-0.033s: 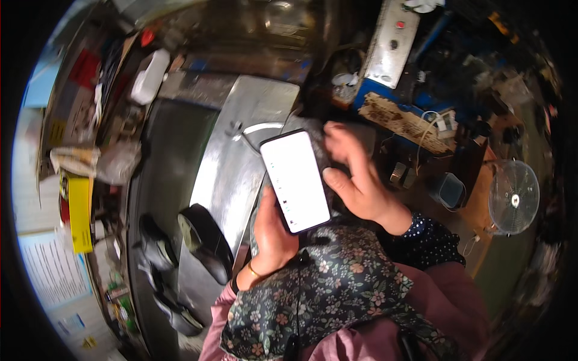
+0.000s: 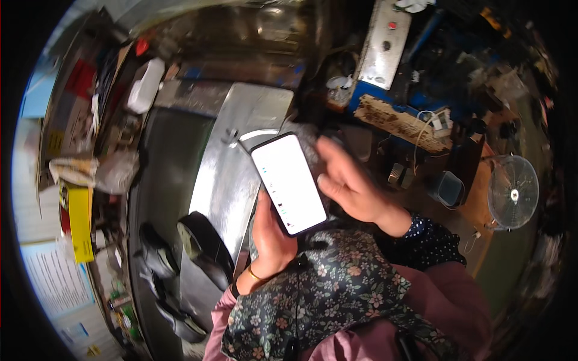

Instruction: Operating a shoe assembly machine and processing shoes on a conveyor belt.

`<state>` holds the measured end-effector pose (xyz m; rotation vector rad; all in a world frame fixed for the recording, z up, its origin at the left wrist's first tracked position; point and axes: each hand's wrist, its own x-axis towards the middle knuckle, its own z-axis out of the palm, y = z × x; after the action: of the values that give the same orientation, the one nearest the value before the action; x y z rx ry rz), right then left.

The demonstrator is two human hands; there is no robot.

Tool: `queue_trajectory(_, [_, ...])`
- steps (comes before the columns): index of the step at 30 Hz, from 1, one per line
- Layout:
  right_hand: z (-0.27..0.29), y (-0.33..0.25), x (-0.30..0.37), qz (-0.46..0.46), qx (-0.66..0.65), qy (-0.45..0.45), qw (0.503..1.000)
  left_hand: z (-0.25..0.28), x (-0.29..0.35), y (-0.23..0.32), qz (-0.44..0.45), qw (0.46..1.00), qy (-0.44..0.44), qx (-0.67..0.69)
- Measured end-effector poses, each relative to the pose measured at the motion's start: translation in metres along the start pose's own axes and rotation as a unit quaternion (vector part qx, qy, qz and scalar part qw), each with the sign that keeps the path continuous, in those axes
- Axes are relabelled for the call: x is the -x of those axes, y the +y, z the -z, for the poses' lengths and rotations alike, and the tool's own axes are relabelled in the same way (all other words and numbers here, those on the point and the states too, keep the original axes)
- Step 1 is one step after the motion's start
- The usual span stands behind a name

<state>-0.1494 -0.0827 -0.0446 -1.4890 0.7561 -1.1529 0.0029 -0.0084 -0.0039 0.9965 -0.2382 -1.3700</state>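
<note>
My left hand (image 2: 274, 237) is wrapped round a smartphone (image 2: 289, 183), a tall slab with a bright, mostly white screen facing up. A gold-coloured bangle circles that wrist. Just right of the phone is my right hand (image 2: 352, 189), holding nothing, its thumb apart from the fingers and the fingertips smeared by motion. It does not seem to touch the screen. Below the phone lies the dark floral apron (image 2: 325, 277) over my lap. Left of my left hand, a black shoe (image 2: 205, 249) lies on the metal worktop (image 2: 223, 156).
More black shoes (image 2: 158, 249) sit along a dark belt-like strip (image 2: 168, 156) on the left. Shelves there hold a yellow box (image 2: 79, 225) and a plastic bag (image 2: 117, 171). To the right are a round fan (image 2: 513, 194), a clear bluish container (image 2: 450, 189) and a power strip (image 2: 442, 123) with a cable.
My right hand has moved slightly down and left beside the phone. The phone has shifted a little left in the picture and remains in my left hand.
</note>
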Motion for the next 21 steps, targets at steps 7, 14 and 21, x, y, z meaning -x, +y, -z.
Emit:
queue_trajectory(7, [0.075, 0.034, 0.014, -0.347, -0.219, 0.005, 0.912, -0.016, -0.040, -0.018, 0.064, 0.978, -0.142, -0.141])
queue_trajectory(14, [0.286, 0.270, -0.055, -0.253, 0.485, 0.296, 0.783, 0.059, -0.023, 0.015, 0.014, 0.970, 0.028, -0.241])
queue_trajectory(21, [0.465, 0.395, -0.148, -0.287, 0.495, 0.136, 0.808, 0.213, 0.040, 0.035, -0.225, 0.631, 0.392, -0.630])
